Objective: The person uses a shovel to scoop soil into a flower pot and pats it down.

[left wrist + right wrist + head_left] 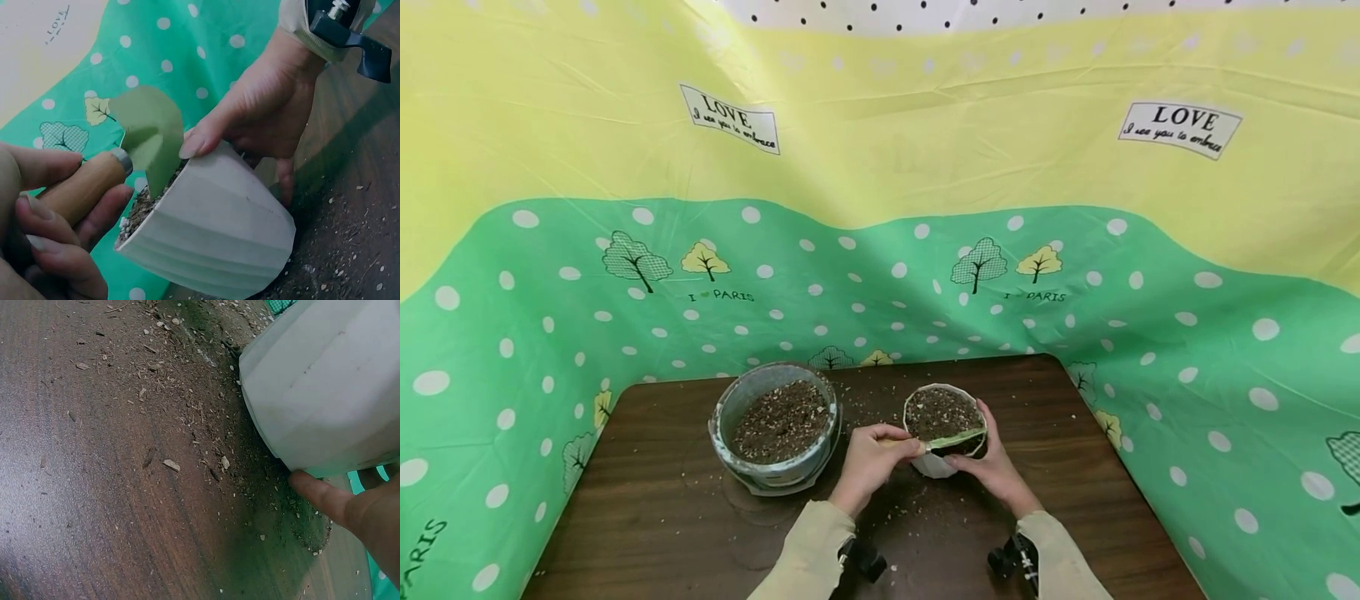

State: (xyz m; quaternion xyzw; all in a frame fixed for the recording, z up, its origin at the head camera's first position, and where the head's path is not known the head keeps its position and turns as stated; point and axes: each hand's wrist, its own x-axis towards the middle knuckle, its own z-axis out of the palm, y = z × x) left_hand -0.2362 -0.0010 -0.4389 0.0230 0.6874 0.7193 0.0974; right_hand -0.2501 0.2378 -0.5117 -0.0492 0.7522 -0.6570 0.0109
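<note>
A white ribbed pot (934,466) filled with dark, flecked soil (942,412) stands right of centre on the table. My left hand (872,461) grips a small trowel by its wooden handle (87,185). The green blade (958,438) lies across the near part of the pot's opening, and how deep it sits in the soil is unclear. My right hand (996,468) holds the pot from the right, thumb (203,139) at the rim. In the right wrist view, a finger (325,497) touches the pot's lower side.
To the left stands a larger grey-green pot (724,442) part filled with soil, on a saucer (771,490). Loose soil and chips (172,465) are scattered over the dark wooden table (647,483). A patterned green and yellow cloth (865,275) surrounds the table at the back and sides.
</note>
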